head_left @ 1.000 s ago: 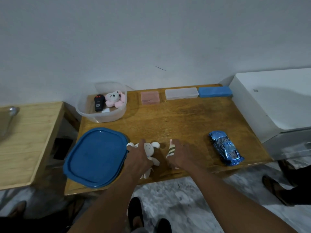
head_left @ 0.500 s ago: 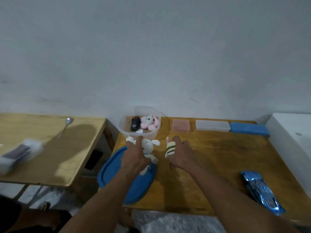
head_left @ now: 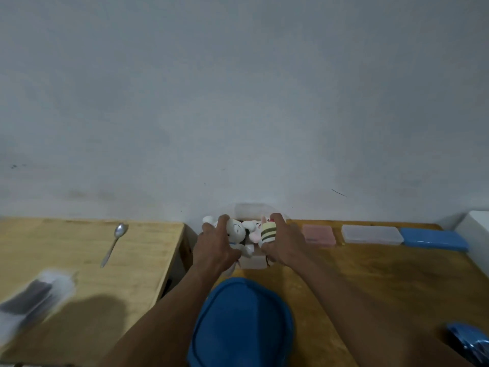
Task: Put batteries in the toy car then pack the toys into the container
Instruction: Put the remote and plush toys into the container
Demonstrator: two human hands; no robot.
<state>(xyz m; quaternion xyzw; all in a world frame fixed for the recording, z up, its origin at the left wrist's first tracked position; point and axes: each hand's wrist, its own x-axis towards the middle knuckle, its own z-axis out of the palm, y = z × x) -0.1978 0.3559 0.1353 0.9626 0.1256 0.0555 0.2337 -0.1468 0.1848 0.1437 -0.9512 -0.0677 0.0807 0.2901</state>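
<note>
White plush rabbit, cream toy with dark stripes, pink plush, blue lid, pink box, frosted box, blue box, shiny blue toy car.

- The scene is dimly and evenly lit; the wall is rendered a flat grey-blue.
- A broad, soft shadow is cast across the near edge of the left counter.
- A grey-and-white object at that counter's near left corner is smeared by motion blur.
- The blue toy car at the near right corner of the right counter is likewise blurred.
</note>
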